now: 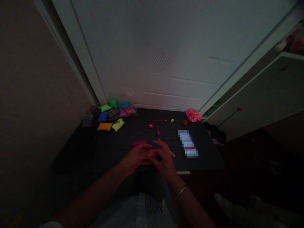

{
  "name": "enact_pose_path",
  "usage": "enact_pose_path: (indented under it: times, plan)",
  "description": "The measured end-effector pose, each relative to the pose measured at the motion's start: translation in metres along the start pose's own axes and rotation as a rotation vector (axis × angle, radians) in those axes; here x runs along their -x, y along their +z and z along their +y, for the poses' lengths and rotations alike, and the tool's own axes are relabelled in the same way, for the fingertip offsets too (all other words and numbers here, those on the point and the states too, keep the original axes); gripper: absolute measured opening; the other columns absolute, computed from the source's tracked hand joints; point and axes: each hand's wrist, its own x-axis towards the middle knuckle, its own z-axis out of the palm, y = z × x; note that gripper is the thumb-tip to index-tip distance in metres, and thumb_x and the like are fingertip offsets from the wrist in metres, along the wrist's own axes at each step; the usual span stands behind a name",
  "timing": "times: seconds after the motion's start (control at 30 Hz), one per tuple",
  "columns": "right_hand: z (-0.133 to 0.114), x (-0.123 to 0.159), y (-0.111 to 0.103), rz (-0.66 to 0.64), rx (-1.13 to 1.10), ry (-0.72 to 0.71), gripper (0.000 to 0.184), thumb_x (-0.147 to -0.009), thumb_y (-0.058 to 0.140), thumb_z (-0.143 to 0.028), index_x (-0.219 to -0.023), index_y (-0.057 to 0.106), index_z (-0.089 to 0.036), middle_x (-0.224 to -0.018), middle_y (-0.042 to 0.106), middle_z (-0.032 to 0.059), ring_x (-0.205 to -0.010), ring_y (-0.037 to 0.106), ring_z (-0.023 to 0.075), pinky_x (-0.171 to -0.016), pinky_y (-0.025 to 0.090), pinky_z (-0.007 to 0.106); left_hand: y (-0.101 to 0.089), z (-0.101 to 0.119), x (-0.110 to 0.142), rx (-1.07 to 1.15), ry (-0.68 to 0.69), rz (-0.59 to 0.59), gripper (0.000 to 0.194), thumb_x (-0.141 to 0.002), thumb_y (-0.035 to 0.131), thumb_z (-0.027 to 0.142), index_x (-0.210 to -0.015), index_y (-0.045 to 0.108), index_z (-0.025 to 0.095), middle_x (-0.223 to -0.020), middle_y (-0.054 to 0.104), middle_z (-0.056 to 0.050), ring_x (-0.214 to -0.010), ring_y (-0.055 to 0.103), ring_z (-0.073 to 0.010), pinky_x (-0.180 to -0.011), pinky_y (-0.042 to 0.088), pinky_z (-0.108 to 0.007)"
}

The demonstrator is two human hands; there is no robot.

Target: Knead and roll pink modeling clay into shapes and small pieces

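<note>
Between the fingertips of both hands is a small pinkish-red lump of modelling clay (154, 155). My left hand (138, 158) has its fingers closed towards the lump. From the other side my right hand (164, 159) pinches it with thumb and fingers, its upper fingers bent above. Just beyond my left hand lies a pink-red roll (139, 143), partly hidden by the fingers. Farther back are a red ball of clay (158, 133) and a small red flower with a pale centre (150, 126). A pink strip (173, 154) lies beside my right hand.
Several coloured clay packets, including an orange one (104, 126), lie at the back left of the dark table (114, 152). A thin pink stick (159, 121), a brownish-red lump (184, 123) and a pink flower (193, 116) are at the back. A blurred-out rectangle (187, 144) lies right.
</note>
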Motion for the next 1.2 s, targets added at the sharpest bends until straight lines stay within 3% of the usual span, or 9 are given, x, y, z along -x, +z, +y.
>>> enact_pose_path:
  times: [0.07,0.27,0.37,0.53,0.63,0.77,0.97,1.13,1.2]
  plan:
    - [0.003,0.001,0.001,-0.003,-0.034,-0.003,0.015,-0.074,0.062,-0.028,-0.089,0.063,-0.026,-0.118,0.052,0.0049,-0.12,0.038,0.0233,-0.101,0.028,0.047,0.0,-0.002,0.001,-0.022,0.001,0.022,0.038,-0.064,0.07,0.021,-0.097,0.052,0.017,-0.079,0.062,-0.002,-0.066,0.059,-0.0117,-0.064,0.047,-0.028]
    - [-0.001,0.003,0.002,0.013,-0.144,0.073,0.024,-0.071,0.065,-0.026,-0.095,0.062,-0.027,-0.122,0.051,0.0056,-0.12,0.039,0.0224,-0.101,0.028,0.045,0.002,-0.004,0.005,0.018,0.024,0.073,0.038,-0.063,0.071,0.022,-0.096,0.053,0.017,-0.081,0.062,-0.002,-0.066,0.06,-0.0121,-0.066,0.047,-0.029]
    - [-0.005,0.003,0.002,0.013,-0.188,0.119,0.015,-0.07,0.066,-0.025,-0.085,0.066,-0.026,-0.119,0.054,0.0047,-0.119,0.04,0.0223,-0.1,0.029,0.044,0.002,-0.004,0.006,0.039,-0.009,0.027,0.039,-0.065,0.069,0.025,-0.1,0.053,0.018,-0.086,0.063,-0.005,-0.069,0.061,-0.0138,-0.066,0.048,-0.032]
    - [-0.005,0.005,0.002,0.008,-0.261,0.164,0.04,-0.066,0.069,-0.026,-0.105,0.061,-0.03,-0.127,0.048,0.0053,-0.119,0.041,0.0227,-0.097,0.034,0.043,0.003,-0.002,0.008,0.075,-0.013,0.021,0.04,-0.064,0.07,0.019,-0.101,0.053,0.017,-0.085,0.065,-0.006,-0.076,0.062,-0.0153,-0.071,0.048,-0.031]
    - [-0.003,0.007,0.002,0.037,-0.262,0.142,0.025,-0.072,0.064,-0.024,-0.096,0.065,-0.03,-0.123,0.051,0.004,-0.117,0.043,0.0218,-0.097,0.034,0.043,0.003,-0.002,0.008,0.088,-0.017,0.049,0.041,-0.063,0.07,0.018,-0.101,0.053,0.018,-0.088,0.065,-0.006,-0.078,0.062,-0.0161,-0.072,0.048,-0.032]
    - [-0.003,0.008,0.002,0.046,-0.251,0.141,0.033,-0.07,0.065,-0.025,-0.102,0.062,-0.031,-0.126,0.049,0.0046,-0.118,0.042,0.0225,-0.097,0.035,0.044,0.004,-0.004,0.008,0.095,-0.022,0.044,0.041,-0.063,0.07,0.018,-0.101,0.054,0.018,-0.088,0.065,-0.006,-0.077,0.062,-0.0162,-0.072,0.048,-0.032]
    - [-0.005,0.007,0.0,0.031,-0.303,0.218,0.018,-0.07,0.065,-0.027,-0.088,0.067,-0.028,-0.12,0.054,0.0046,-0.114,0.047,0.022,-0.095,0.037,0.042,0.002,-0.003,0.009,0.132,-0.033,0.03,0.035,-0.068,0.067,0.019,-0.101,0.055,0.017,-0.082,0.065,-0.004,-0.07,0.062,-0.0142,-0.069,0.05,-0.033]
    - [-0.009,0.005,-0.002,-0.022,-0.312,0.203,0.048,-0.064,0.07,-0.028,-0.111,0.057,-0.029,-0.124,0.05,0.0052,-0.117,0.044,0.0222,-0.096,0.035,0.041,0.0,-0.001,0.009,0.158,-0.057,0.017,0.032,-0.067,0.067,0.013,-0.097,0.057,0.017,-0.081,0.066,-0.004,-0.071,0.063,-0.0134,-0.068,0.05,-0.029]
    - [-0.011,0.004,-0.002,-0.029,-0.304,0.196,0.045,-0.063,0.071,-0.027,-0.106,0.059,-0.027,-0.124,0.049,0.0057,-0.117,0.044,0.0221,-0.097,0.035,0.041,0.001,-0.002,0.01,0.177,-0.059,0.013,0.033,-0.067,0.067,0.011,-0.098,0.057,0.017,-0.083,0.066,-0.004,-0.074,0.063,-0.014,-0.069,0.05,-0.029]
